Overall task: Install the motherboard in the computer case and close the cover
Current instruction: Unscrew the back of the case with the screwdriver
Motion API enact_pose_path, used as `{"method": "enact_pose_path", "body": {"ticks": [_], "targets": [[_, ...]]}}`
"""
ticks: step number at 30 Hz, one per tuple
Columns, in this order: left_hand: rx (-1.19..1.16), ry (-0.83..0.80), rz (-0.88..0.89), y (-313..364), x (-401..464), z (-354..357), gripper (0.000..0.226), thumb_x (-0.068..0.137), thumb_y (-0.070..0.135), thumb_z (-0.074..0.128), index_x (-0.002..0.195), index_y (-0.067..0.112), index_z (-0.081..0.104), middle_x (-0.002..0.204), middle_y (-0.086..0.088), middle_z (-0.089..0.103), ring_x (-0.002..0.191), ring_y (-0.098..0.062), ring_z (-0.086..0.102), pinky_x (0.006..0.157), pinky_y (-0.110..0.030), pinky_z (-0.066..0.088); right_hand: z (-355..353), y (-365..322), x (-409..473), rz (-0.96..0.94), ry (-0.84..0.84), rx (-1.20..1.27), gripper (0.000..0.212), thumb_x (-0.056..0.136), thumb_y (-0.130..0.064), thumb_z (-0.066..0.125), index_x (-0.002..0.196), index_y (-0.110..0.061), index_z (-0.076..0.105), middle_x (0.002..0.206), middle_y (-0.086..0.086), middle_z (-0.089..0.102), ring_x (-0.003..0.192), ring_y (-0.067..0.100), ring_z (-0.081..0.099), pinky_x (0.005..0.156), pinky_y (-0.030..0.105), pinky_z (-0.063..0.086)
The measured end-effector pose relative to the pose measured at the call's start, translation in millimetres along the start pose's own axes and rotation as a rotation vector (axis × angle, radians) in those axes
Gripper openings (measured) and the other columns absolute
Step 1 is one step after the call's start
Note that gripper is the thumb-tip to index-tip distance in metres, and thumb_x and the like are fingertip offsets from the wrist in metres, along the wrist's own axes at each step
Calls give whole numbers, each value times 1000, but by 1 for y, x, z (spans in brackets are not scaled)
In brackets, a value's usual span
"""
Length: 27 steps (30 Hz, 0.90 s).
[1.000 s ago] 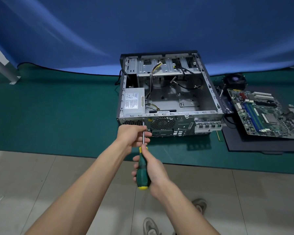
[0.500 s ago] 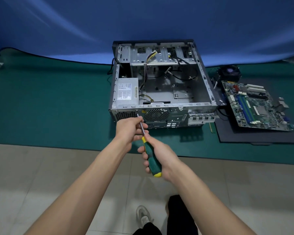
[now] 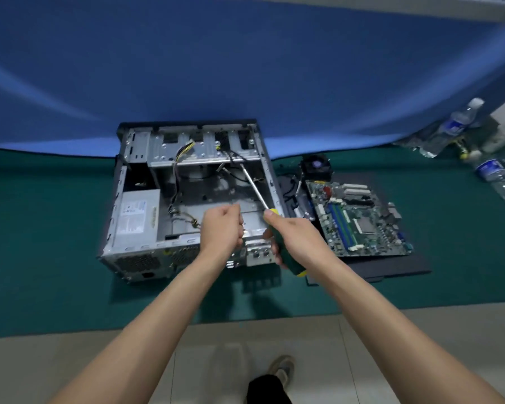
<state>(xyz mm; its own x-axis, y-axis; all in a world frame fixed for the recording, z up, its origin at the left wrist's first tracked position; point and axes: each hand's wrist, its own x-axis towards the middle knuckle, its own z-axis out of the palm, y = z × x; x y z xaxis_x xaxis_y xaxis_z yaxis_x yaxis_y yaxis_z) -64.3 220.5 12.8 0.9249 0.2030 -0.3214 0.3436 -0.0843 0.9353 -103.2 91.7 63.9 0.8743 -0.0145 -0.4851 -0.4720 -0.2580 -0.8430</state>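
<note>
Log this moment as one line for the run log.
right hand: grips green-and-yellow screwdriver, shaft over open grey metal computer case | left hand: curled, contents unclear | green motherboard: outside case, on black mat

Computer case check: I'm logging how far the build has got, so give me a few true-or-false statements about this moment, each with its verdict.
1. The motherboard is already mounted inside the computer case. False: it lies outside, to the right of the case, on a dark mat.
2. The right hand grips a screwdriver with a green and yellow handle. True.
3. The screwdriver's shaft points up over the open case. True.
4. The left hand lies flat and open on the green floor covering. False: it is curled, raised over the front of the case; whether it holds anything cannot be seen.
5. The case has its cover on. False: its inside shows, with the power supply at left.
</note>
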Motion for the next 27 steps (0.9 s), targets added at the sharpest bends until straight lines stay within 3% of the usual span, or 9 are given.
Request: {"method": "enact_pose_path", "body": {"ticks": [4, 7, 10, 13, 16, 20, 25, 27], "targets": [[367, 29, 160, 15, 20, 56, 44, 88, 22, 49, 50, 19, 27, 45, 4, 28, 48, -18, 28, 50, -27, 22, -51, 12, 31, 53, 68, 123, 39, 96, -40, 48, 73, -10, 60, 53, 2, 54, 42, 16, 48, 46, 23, 36], [498, 46, 205, 14, 35, 87, 40, 87, 20, 47, 52, 20, 29, 46, 5, 31, 46, -14, 28, 47, -26, 21, -80, 28, 59, 87, 100, 169, 36, 98, -30, 44, 76, -7, 60, 55, 4, 56, 41, 16, 48, 41, 20, 37], [633, 90, 232, 8, 51, 107, 38, 88, 20, 47, 53, 19, 31, 46, 5, 33, 45, -12, 29, 46, -25, 20, -98, 47, 87, 98, 104, 125, 31, 99, -22, 41, 81, -5, 60, 64, 6, 61, 50, 20, 53, 55, 30, 44], [774, 167, 300, 3, 62, 122, 44, 87, 20, 50, 49, 21, 28, 43, 9, 30, 42, -9, 29, 45, -24, 19, -102, 72, 115, 135, 64, 15, 30, 98, -20, 44, 78, -4, 60, 69, 8, 61, 61, 23, 52, 63, 38, 43], [932, 195, 345, -2, 66, 128, 44, 87, 19, 52, 51, 23, 28, 43, 11, 30, 41, -10, 33, 45, -24, 19, -96, 89, 141, 150, 24, -127, 28, 94, -23, 50, 70, -11, 55, 63, 6, 50, 55, 19, 42, 58, 30, 33], [987, 239, 377, 1, 65, 132, 41, 81, 13, 61, 53, 21, 33, 42, 15, 17, 37, -10, 19, 44, -18, 7, -83, 99, 172, 197, -5, -312, 41, 90, -27, 58, 55, -17, 40, 53, -1, 39, 51, 17, 38, 50, 28, 25], [1050, 250, 351, -3, 69, 136, 37, 81, 15, 62, 54, 19, 37, 44, 0, 41, 41, -22, 34, 45, -23, 18, -75, 107, 196, 205, -11, -615, 39, 88, -38, 63, 60, -15, 47, 58, -2, 49, 51, 13, 45, 43, 24, 26], [1018, 250, 379, -4, 70, 136, 34, 79, 13, 63, 53, 17, 41, 46, -1, 47, 41, -23, 37, 44, -22, 18, -71, 109, 199, 183, -42, -739, 38, 87, -42, 62, 65, -12, 53, 64, 0, 57, 57, 15, 53, 48, 23, 35]]}}
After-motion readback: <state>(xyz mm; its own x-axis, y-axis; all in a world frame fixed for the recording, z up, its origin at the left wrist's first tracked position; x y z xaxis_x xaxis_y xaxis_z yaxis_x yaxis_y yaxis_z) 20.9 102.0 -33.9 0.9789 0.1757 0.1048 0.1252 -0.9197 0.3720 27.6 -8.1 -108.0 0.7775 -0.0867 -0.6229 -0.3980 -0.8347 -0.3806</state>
